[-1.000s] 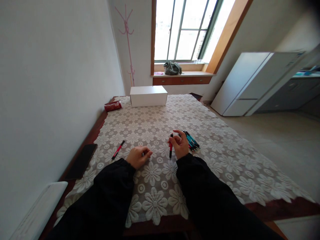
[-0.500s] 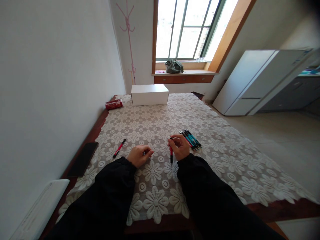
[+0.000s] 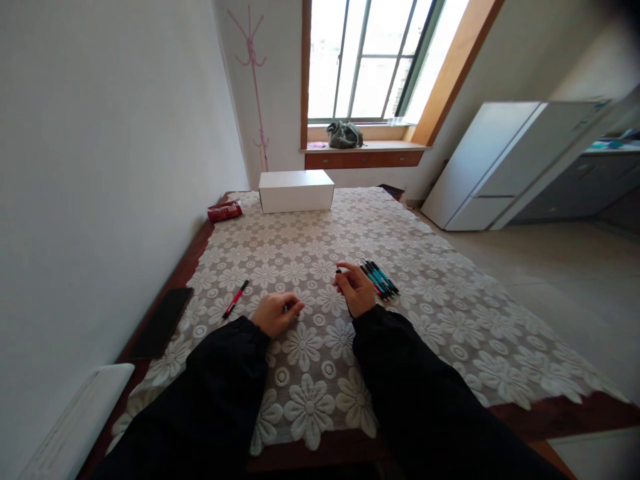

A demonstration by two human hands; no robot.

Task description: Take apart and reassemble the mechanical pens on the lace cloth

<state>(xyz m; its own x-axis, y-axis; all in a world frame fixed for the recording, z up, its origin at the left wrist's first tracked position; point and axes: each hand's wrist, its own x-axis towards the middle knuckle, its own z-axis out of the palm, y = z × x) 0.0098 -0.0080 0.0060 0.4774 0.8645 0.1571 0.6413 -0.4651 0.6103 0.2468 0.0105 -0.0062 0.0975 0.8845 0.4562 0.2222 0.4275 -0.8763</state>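
Observation:
My right hand point(image 3: 356, 290) is closed around a pen point(image 3: 339, 270). Only a dark end of it shows above the fingertips; the rest is hidden by the hand. Just right of that hand, a row of several pens point(image 3: 379, 278), with black, teal and red barrels, lies side by side on the lace tablecloth point(image 3: 310, 410). My left hand point(image 3: 276, 313) rests on the cloth with its fingers curled in, and nothing shows in them. To its left lies a single red and black pen point(image 3: 235, 299), apart from the hand.
A white box point(image 3: 296, 192) stands at the table's far end, with a dark red packet point(image 3: 225, 211) to its left. A black flat object point(image 3: 161, 323) lies along the left edge. In the near left corner is a white long object point(image 3: 80, 420). A wall borders the left side.
The pen in my right hand has turned: its red barrel hung below the fingers before, and now just a dark end shows above them. My left hand has stayed in place.

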